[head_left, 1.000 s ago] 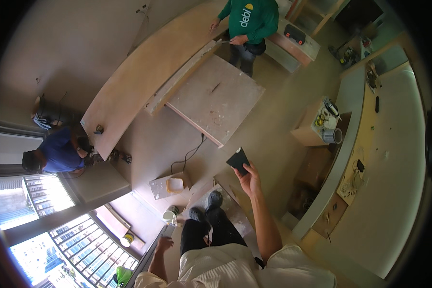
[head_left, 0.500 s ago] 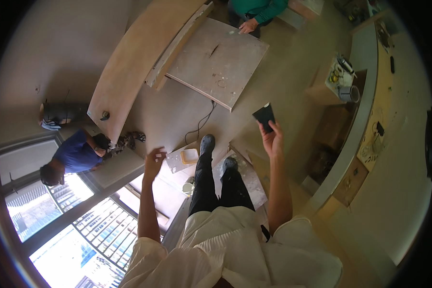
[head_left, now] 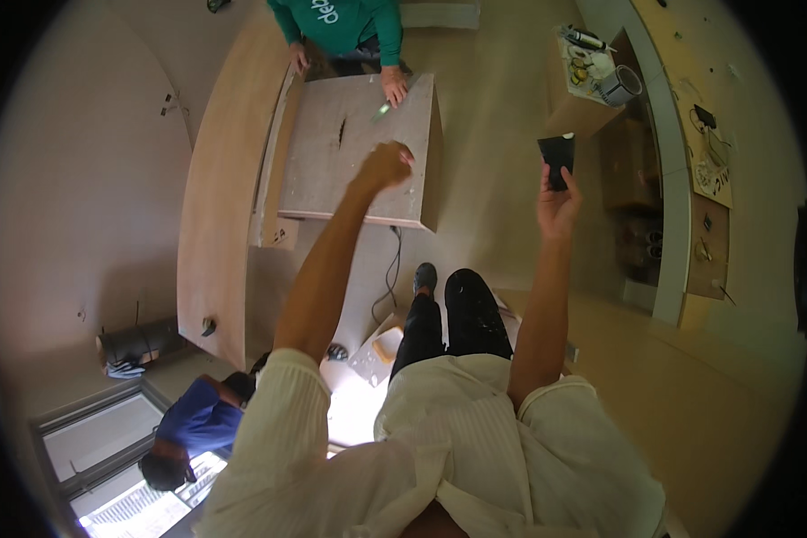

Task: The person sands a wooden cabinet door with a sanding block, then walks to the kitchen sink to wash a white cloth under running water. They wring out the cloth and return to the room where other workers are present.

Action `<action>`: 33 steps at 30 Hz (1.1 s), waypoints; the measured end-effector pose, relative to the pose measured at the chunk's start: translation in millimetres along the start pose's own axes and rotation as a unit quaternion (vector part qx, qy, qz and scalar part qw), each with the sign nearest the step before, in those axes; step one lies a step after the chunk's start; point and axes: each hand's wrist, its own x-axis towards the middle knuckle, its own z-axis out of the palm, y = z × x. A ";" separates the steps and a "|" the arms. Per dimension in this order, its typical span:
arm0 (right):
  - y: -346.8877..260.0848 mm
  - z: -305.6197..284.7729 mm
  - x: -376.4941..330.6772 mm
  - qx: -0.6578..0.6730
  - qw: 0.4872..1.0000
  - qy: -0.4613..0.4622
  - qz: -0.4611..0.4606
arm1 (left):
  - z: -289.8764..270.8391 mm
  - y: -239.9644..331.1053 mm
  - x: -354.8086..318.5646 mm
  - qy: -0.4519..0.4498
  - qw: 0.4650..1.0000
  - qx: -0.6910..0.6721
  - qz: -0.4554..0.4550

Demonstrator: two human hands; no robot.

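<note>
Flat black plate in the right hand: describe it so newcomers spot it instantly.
Find the pale, paint-spotted worktable at upper centre. Right of it, the person's bare right hand grips the flat, black, four-sided plate. Unlike the round grey bucket beyond it, it is straight-edged, with a small white spot at one corner.

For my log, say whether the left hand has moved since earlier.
Yes, forward: the left hand, earlier short of the table, now overlaps its top in view.

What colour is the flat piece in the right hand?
The flat piece in the right hand looks black; it shows best in the head view.
</note>
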 end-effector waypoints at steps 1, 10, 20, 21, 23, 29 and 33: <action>-10.5 -11.7 5.4 0.024 1.000 -0.009 -0.012 | 42.1 -10.7 22.6 -0.087 0.995 0.040 0.004; 52.6 -127.9 5.6 -0.138 0.978 -0.089 -0.132 | 301.1 -261.4 25.0 0.011 0.979 0.177 -0.100; 99.8 -121.7 3.4 -0.230 0.971 0.016 -0.065 | 273.5 -260.4 -58.4 -0.124 0.976 0.133 -0.124; 105.3 -121.4 10.5 -0.222 0.973 0.004 -0.064 | 280.7 -262.7 -60.0 -0.087 0.975 0.183 -0.088; 114.8 -120.3 15.2 -0.214 0.975 -0.007 -0.056 | 281.9 -255.9 -52.9 -0.137 0.977 0.101 -0.127; 109.6 -105.5 20.2 -0.209 0.975 -0.028 -0.074 | 275.3 -265.2 -45.5 -0.196 0.970 0.093 -0.105; 74.9 -81.3 20.8 -0.224 0.961 -0.020 -0.163 | 266.5 -270.3 -40.4 -0.238 0.958 0.138 -0.083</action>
